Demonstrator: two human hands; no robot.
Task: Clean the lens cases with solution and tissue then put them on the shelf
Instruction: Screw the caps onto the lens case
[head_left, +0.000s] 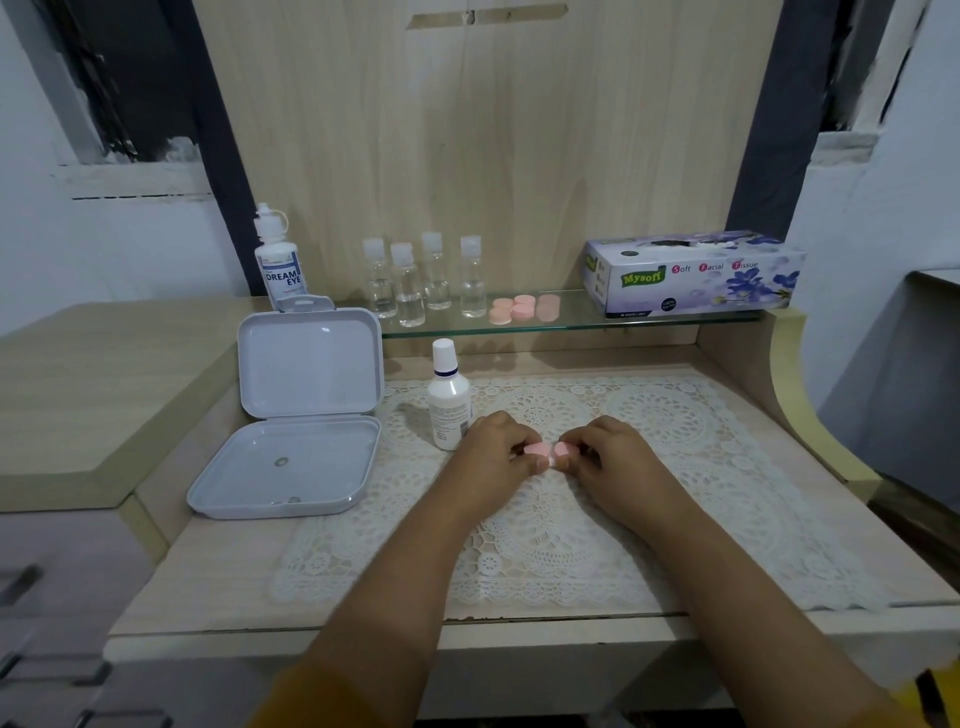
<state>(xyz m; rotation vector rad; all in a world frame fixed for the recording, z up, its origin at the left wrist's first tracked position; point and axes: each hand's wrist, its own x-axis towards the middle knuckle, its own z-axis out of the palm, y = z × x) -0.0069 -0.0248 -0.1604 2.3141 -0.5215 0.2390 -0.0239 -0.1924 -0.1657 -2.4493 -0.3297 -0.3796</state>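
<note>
Two hands meet over the lace mat (649, 426), and between them sits a pink lens case (546, 450). The left hand (493, 457) pinches the case's left cap with curled fingertips, the right hand (613, 460) pinches the right cap, so both are clamped on the one case, held just above the mat's middle. Just left of the left hand, on the mat's back-left part, a white solution bottle (449, 397) stands upright with its cap on. Off the mat's left edge lies an open white plastic box (291, 457), lid propped up behind it. Behind the mat runs the glass shelf (571, 325), and there more pink lens cases (522, 309) sit in a small cluster near its middle. Left of that cluster, four small clear bottles (423, 278) stand in a loose row. At the shelf's left end stands a Dream Eye bottle (280, 260), upright, its cap flipped off to the side. At the shelf's right end lies the Mysoft tissue box (696, 275), lying lengthwise. Yellow sleeves (306, 696) show at the bottom edge, nearer than the mat.
</note>
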